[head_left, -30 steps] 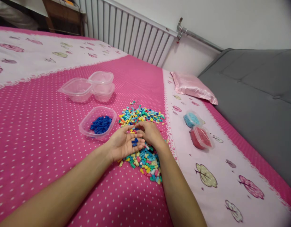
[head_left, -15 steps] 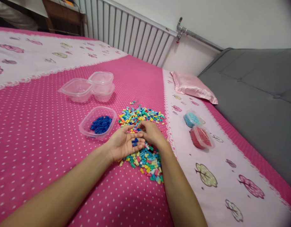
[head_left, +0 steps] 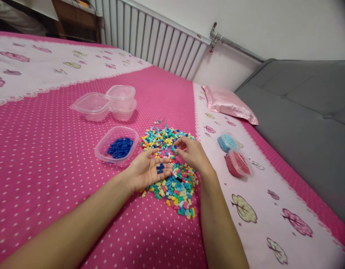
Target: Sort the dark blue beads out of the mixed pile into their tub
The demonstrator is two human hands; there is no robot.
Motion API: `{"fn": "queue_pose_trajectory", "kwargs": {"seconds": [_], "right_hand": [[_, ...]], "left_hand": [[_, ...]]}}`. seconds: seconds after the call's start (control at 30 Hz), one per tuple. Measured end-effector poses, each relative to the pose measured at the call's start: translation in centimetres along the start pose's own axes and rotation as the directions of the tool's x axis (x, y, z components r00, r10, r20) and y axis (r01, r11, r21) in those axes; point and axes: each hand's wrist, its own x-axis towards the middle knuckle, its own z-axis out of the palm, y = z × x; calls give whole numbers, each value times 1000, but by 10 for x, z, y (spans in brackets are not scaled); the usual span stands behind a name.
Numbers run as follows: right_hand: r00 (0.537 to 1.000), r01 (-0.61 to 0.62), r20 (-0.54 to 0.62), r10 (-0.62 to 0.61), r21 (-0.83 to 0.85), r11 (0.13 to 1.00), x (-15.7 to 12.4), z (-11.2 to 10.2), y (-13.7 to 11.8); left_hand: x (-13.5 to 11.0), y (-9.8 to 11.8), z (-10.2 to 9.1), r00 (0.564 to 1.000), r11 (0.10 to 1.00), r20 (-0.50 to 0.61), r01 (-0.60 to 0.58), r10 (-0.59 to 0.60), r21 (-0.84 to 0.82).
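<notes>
My left hand [head_left: 145, 170] is turned palm up with its fingers stretched out, and a few dark blue toy building bricks [head_left: 160, 168] rest on the fingers. Over the mixed pile of small colored building bricks [head_left: 180, 186], my right hand [head_left: 190, 153] curves its thumb and index finger around a dark blue brick [head_left: 175, 147] at the fingertips. To the left of the pile stands a clear plastic container [head_left: 101, 151] with many dark blue bricks [head_left: 120, 148] inside.
Clear lidded containers [head_left: 91, 106] stand farther back on the left. On the right are a container of light blue pieces [head_left: 227, 142] and one of red pieces [head_left: 237, 164]. Behind them lie a pink pillow [head_left: 228, 104] and a grey headboard [head_left: 298, 101]. A radiator [head_left: 158, 41] lines the wall.
My right hand has moved away from the left fingers, to the right, over the pile, and its thumb and index finger are now at a blue brick. The left hand has stayed put.
</notes>
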Motion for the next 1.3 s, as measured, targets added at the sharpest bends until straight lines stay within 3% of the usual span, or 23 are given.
{"fn": "queue_pose_trajectory", "kwargs": {"seconds": [0.33,0.6,0.9,1.1,1.3], "right_hand": [[977,187,-146,-153,264,946,-13,-26,-32],[969,227,-176,-171,378,898,-25,-39,-51],[965,260,-123,-230,375,890,-27,-35,-57],[963,269,-110,-245,362,893,-27,-33,-57],[967,246,-147,-208,333,910,-24,-32,-54]], "left_hand": [[3,0,-1,1000,1000,10,-18,18,10],[4,-1,-2,999,1000,31,-12,12,-12],[6,-2,-6,994,997,89,-66,70,-49],[5,-2,-4,996,996,-12,-87,87,-36],[2,0,-1,999,998,-7,-53,53,24]]}}
